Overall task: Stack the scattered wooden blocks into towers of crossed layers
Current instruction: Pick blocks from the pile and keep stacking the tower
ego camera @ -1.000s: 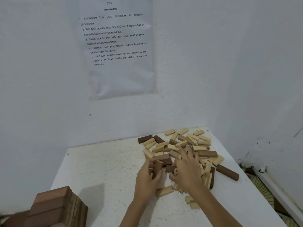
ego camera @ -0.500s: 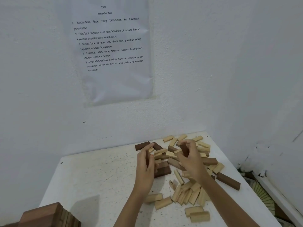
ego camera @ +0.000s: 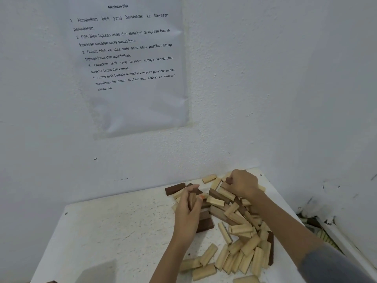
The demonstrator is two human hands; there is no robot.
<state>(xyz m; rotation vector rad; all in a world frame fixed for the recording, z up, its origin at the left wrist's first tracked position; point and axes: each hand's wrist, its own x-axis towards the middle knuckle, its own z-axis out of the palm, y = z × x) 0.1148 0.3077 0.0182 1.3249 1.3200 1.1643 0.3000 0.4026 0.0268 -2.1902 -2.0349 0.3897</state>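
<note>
Loose wooden blocks (ego camera: 234, 229) heaped on white worktop (ego camera: 114, 231).
Left hand (ego camera: 187, 215) grips upright brown blocks (ego camera: 191, 199); right hand (ego camera: 242, 183) curls round a dark block (ego camera: 228, 180).

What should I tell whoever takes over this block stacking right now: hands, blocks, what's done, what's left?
Left hand grips dark brown wooden blocks upright.
Right hand curls round another dark brown block at the pile's far side.
Scattered light and dark rectangular wooden blocks lie jumbled on the white speckled table.
Done: no tower in view.
Left: sort, then stack crossed layers.
</note>
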